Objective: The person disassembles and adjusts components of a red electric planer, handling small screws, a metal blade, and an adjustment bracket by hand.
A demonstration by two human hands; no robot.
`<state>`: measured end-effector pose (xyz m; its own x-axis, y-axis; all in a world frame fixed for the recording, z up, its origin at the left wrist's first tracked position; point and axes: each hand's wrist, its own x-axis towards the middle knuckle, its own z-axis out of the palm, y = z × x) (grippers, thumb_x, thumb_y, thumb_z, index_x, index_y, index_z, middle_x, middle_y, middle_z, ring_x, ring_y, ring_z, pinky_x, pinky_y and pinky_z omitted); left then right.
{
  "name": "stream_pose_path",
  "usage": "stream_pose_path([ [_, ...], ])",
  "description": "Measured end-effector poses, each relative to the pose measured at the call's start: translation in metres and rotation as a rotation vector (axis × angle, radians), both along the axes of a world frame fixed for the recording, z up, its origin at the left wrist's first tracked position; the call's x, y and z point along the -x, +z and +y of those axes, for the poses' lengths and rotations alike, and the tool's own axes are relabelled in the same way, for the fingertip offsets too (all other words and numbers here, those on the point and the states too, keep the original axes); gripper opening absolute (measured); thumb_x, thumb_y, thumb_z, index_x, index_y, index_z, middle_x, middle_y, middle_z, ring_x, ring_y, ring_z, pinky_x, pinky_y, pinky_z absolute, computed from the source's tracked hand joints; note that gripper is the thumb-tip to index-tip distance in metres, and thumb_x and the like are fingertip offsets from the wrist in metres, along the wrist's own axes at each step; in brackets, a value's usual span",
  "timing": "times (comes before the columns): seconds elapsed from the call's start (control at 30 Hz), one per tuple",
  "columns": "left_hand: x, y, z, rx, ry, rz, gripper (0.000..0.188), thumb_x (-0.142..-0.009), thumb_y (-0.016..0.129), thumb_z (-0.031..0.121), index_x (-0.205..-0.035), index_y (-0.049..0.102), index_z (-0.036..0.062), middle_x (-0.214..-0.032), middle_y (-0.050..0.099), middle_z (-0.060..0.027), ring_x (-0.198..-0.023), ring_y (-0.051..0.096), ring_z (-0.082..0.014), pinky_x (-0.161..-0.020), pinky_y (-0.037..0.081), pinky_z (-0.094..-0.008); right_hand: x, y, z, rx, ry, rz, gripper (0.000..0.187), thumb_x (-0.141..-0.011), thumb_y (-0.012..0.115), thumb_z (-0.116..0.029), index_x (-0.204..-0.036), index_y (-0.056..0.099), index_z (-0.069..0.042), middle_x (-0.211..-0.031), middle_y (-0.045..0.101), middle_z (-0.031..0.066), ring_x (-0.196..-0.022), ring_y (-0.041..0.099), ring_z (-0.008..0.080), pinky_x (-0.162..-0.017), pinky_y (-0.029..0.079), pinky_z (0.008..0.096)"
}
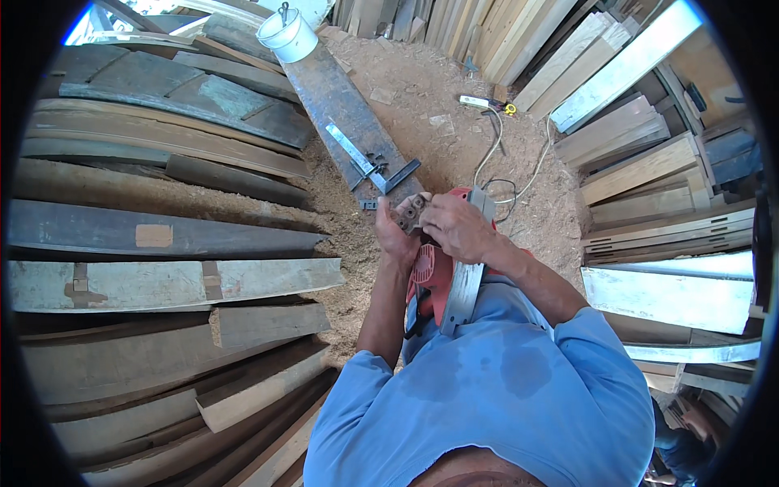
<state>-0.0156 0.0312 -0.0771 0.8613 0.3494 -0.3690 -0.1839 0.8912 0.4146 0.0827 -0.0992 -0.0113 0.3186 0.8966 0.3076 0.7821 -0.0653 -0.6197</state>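
dull grey-brown metal, by its look, makes up the small blocky piece (409, 213) with round holes or studs, held in the left hand (395, 230), whose palm faces up with the fingers curled round it. the right hand (456, 226) comes over from the other side, its bent fingers touching the piece's near edge; whether they pinch anything is hidden. just below the hands, a red power tool (430, 280) with a ribbed plastic vent leans on the lap, its long flat silvery plate (465, 294) scuffed along the face. around it lies a blue shirt (487, 357) of soft, creased cloth with dark damp patches. beyond the fingers runs a long, worn dark board (337, 97), scratched and dusty, bearing a straight metal bar (349, 148) joined to dark angled parts, and at its far end a round white bucket (288, 36). the floor (389, 85) is thick with crumbly tan sawdust and shavings; a white power strip (477, 102) and a pale looping cable (495, 150) rest on it. rough timber planks (162, 219), grey, brown and chalky, stack along the left side, while paler boards (641, 170) with square-cut ends crowd the right
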Motion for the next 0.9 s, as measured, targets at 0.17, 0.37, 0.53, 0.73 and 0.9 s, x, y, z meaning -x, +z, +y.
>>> stream_pose_path([
  [0.17, -0.006, 0.000, -0.002, -0.062, -0.043, -0.019, 0.084, -0.101, 0.021, 0.065, -0.115, 0.062, -0.0066, -0.100, 0.069, -0.0161, -0.091, 0.065, -0.0294, -0.087, 0.051, -0.0400, -0.014, 0.001, -0.003, 0.120, -0.256, 0.052, 0.011, -0.089, 0.063, -0.016, -0.092, 0.064, -0.006, -0.086, 0.061, 0.0141, -0.088, 0.062, 0.0351, -0.078, 0.049, 0.0472],
  [0.37, -0.007, 0.004, -0.006, -0.070, 0.004, -0.015, 0.082, -0.102, 0.023, 0.066, -0.114, 0.063, -0.0049, -0.104, 0.070, -0.0172, -0.094, 0.065, -0.0273, -0.089, 0.050, -0.0401, -0.017, 0.000, -0.008, 0.143, -0.235, 0.172, 0.012, -0.090, 0.061, -0.016, -0.091, 0.064, -0.004, -0.088, 0.065, 0.0164, -0.087, 0.065, 0.0366, -0.077, 0.050, 0.0485],
  [0.53, -0.011, 0.009, -0.008, -0.343, 0.281, -0.146, 0.071, -0.103, 0.028, 0.059, -0.118, 0.063, -0.0008, -0.116, 0.069, -0.0184, -0.102, 0.064, -0.0272, -0.091, 0.047, -0.0391, -0.020, -0.024, 0.007, 0.029, -0.518, 0.249, 0.015, -0.091, 0.061, -0.018, -0.099, 0.060, -0.004, -0.077, 0.066, 0.0191, -0.077, 0.065, 0.0409, -0.072, 0.049, 0.0523],
  [0.73, -0.001, 0.093, -0.016, -0.431, 0.272, -0.518, 0.071, -0.105, 0.022, 0.058, -0.120, 0.055, -0.0031, -0.116, 0.063, -0.0229, -0.100, 0.061, -0.0278, -0.091, 0.046, -0.0400, 0.000, -0.032, 0.008, 0.298, -0.189, -0.064, 0.021, -0.090, 0.061, -0.024, -0.096, 0.058, -0.005, -0.072, 0.066, 0.0163, -0.075, 0.066, 0.0386, -0.078, 0.043, 0.0508],
  [0.9, -0.002, 0.196, -0.035, -0.700, 0.072, -0.737, 0.074, -0.105, 0.023, 0.060, -0.124, 0.055, -0.0042, -0.117, 0.062, -0.0300, -0.093, 0.061, -0.0303, -0.087, 0.048, -0.0426, -0.025, -0.064, -0.026, 0.172, -0.067, -0.118, 0.021, -0.088, 0.059, -0.026, -0.099, 0.060, -0.007, -0.083, 0.066, 0.0152, -0.077, 0.066, 0.0348, -0.080, 0.042, 0.0495],
])
